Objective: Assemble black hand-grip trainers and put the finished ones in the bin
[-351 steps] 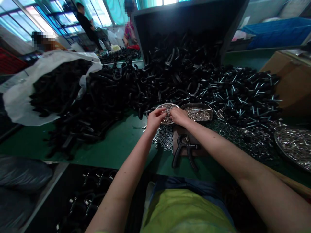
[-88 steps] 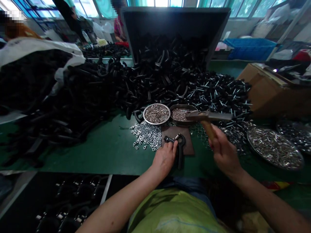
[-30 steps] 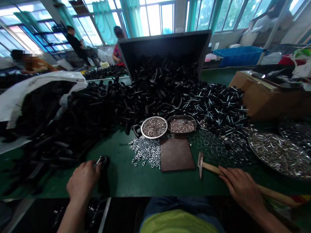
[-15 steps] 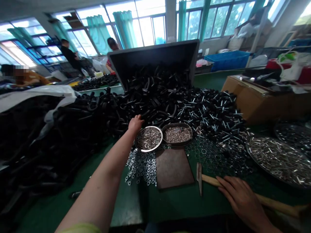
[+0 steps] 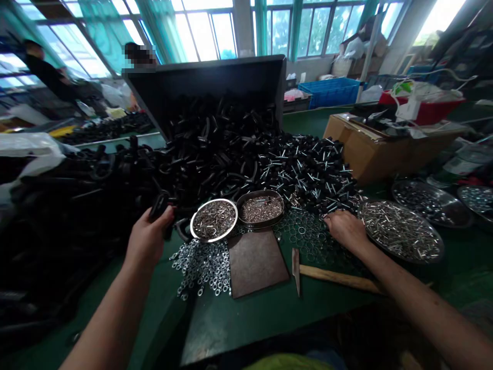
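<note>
My left hand [image 5: 150, 231] is closed on a black part [image 5: 158, 208], left of a round metal dish of small pins [image 5: 214, 220]. Over at the right, my right hand [image 5: 344, 228] has its fingers pressed together at the edge of the wire rings [image 5: 304, 231], close to the black parts with metal pins [image 5: 308, 164]; what its fingertips hold is too small to name. Between the hands lie a brown square plate [image 5: 258, 263] and a hammer [image 5: 339, 277]. An oval tin of small metal pieces [image 5: 261, 208] stands behind the plate.
Metal nuts [image 5: 208, 267] lie left of the plate. A tipped grey bin [image 5: 215, 67] spills black parts at the back. A tray of metal pins [image 5: 402, 231] and a cardboard box [image 5: 377, 149] stand on the right. One person [image 5: 48, 72] is at the far left.
My left hand has drawn back toward me and now holds a black part. My right hand has left the hammer handle and reached forward to the rings. The view has shifted right.
</note>
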The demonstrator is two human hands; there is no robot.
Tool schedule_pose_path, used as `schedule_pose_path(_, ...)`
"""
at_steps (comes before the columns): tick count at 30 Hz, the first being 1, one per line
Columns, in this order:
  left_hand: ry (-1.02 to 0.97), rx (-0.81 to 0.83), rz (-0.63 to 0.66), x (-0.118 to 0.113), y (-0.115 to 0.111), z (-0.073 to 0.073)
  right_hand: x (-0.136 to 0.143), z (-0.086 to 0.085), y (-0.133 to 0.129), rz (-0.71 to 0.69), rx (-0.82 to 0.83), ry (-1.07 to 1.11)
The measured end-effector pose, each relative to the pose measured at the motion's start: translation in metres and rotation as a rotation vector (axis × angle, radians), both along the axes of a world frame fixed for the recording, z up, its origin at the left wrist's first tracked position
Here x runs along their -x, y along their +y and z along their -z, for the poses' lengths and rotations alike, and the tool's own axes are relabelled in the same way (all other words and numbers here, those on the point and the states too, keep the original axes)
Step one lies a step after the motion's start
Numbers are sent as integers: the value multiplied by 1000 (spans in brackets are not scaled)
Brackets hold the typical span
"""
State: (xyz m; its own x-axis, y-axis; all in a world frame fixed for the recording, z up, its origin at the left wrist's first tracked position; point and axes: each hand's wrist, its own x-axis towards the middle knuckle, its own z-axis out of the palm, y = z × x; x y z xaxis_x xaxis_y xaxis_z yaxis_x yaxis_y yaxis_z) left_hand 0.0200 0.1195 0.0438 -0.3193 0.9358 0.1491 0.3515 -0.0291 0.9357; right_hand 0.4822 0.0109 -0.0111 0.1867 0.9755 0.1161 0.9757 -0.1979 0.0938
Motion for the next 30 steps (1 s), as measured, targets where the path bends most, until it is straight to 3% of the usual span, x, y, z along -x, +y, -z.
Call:
schedule_pose_path(2, -408, 69, -10, 14, -36, 8, -2, 4, 7, 1, 49, 20)
schedule_pose_path(4, -668, 150, -76, 26, -69, 18, -5, 9, 11, -38, 79, 53)
schedule_pose_path(8, -916, 292, -175, 39, -124, 38, -14, 20, 16, -213, 95, 130)
schedule_pose_path(10, -893, 315, -190, 39, -144, 48, -17, 26, 18, -294, 63, 169)
schedule_pose_path(12, -698, 320, -164, 36, -160, 57, -19, 32, 20, -346, 45, 206)
schedule_pose_path(17, 139, 333, 23, 29, -176, 68, -24, 41, 28, -322, -14, 259)
schedule_pose_path(22, 755, 353, 131, 20, -171, 75, -18, 23, 29, -231, -8, 471)
schedule_pose_path(26, 993, 386, 129, 15, -166, 83, -12, 8, 23, -123, -17, 586)
schedule_pose_path(30, 957, 413, 133, 20, -163, 82, -9, 2, 20, -64, -142, 976)
